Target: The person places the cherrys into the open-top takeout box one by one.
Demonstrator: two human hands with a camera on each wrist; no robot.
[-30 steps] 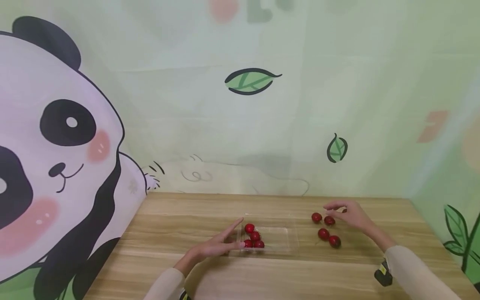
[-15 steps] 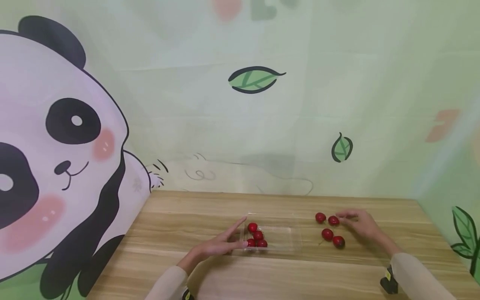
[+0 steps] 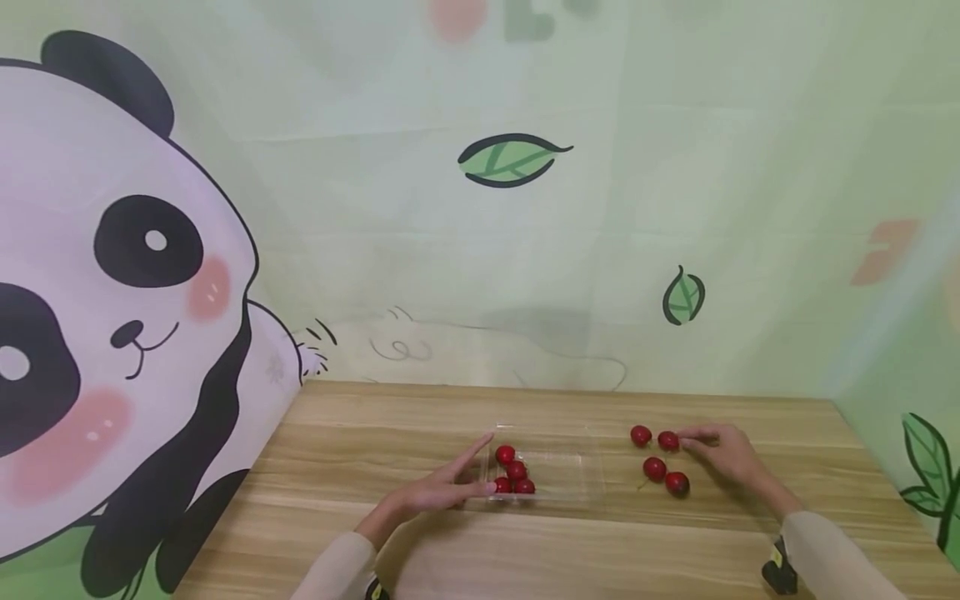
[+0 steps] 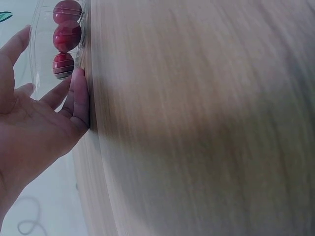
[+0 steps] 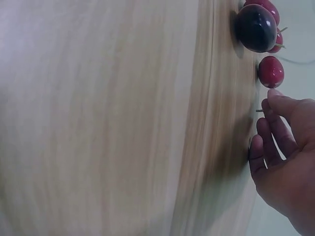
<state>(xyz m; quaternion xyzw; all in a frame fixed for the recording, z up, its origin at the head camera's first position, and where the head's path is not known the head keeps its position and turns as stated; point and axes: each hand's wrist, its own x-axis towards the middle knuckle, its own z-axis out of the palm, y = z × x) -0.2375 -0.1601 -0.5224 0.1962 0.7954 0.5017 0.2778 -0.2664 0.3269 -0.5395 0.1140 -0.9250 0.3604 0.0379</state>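
Observation:
On the wooden table stands a clear plastic box [image 3: 555,475], with several red cherries [image 3: 516,471] gathered at its left end. My left hand [image 3: 442,489] rests against that end, its fingers spread and nearly straight, touching the plastic. In the left wrist view the cherries [image 4: 67,35] show through the wall. To the right, several more cherries lie loose. My right hand [image 3: 723,454] touches the back-right cherry [image 3: 667,441] with thumb and index fingertips. The right wrist view shows this cherry [image 5: 270,72] at the thumb tip, with a thin stem [image 5: 259,110] poking out beside the index finger, apparently pinched.
Three other loose cherries sit close by: a red one [image 3: 641,436] at the back, a second [image 3: 654,469] in front, and a darker one [image 3: 677,484] nearest me. Behind the table [image 3: 480,558] hangs a printed panda backdrop [image 3: 390,250].
My right hand has lowered from above the cherries to the right side of the back-right one, where its fingertips touch it. The left hand and box stay put; the head view shifted slightly.

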